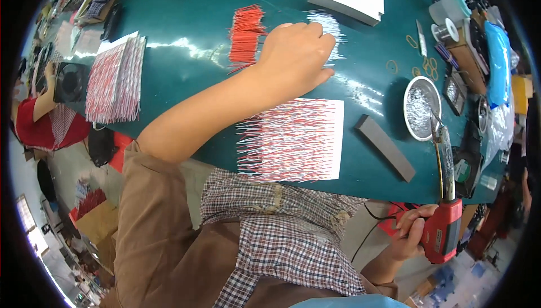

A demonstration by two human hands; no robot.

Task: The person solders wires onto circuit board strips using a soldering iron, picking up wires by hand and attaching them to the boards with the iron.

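Left hand (pixel 296 54) out across the green bench (pixel 186 43), fingers curled down onto a small fan of white wires (pixel 329 35), just right of the red wire bundle (pixel 246 35). Looks closed on a few strands, though knuckles hide the fingertips. Right hand (pixel 414 232) low at the bench edge, wrapped tight round the red handle of a soldering gun (pixel 445 195), tip pointing up toward the round solder pot (pixel 422 108). Nearer the body, a white sheet (pixel 293 139) carrying rows of red-and-white wires laid side by side; a grey bar (pixel 386 147) just right of it. A similar stack of loaded sheets (pixel 115 80) far left, solder spool (pixel 445 32) and rubber bands (pixel 425 66) to the right.

Step in hand, by the look of it: picking up fresh white wires for tinning. Next move calls for a clean pinch on a few strands, ends kept even, then a carry across to the pot without dragging the red bundle along.
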